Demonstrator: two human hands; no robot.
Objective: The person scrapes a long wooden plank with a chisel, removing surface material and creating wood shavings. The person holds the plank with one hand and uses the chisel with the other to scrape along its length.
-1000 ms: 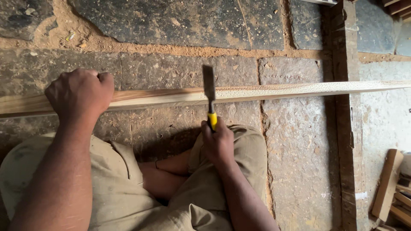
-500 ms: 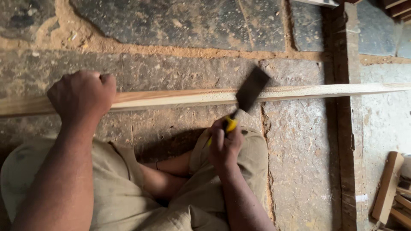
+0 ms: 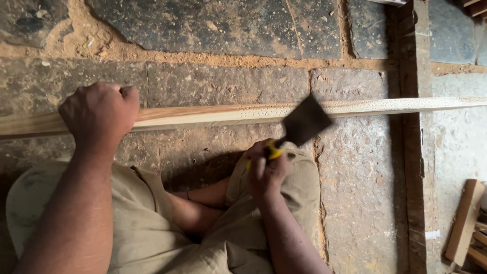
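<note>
You sit on a dusty stone floor (image 3: 213,30); your left hand (image 3: 99,114) fingers clench the wooden strip (image 3: 213,115); right hand (image 3: 266,170) fingers grip a yellow-handled chisel (image 3: 299,127), blade toward 1 o'clock; wood offcuts (image 3: 464,223) at 4 o'clock.

A long wooden strip (image 3: 243,114) ran left to right across the stone floor (image 3: 213,30), above the person's folded legs (image 3: 152,228). The left hand (image 3: 99,114) sat on its left part, the right hand (image 3: 266,170) just below its middle, its chisel (image 3: 302,124) lying over the strip. Wooden pieces (image 3: 464,223) lay far right.
</note>
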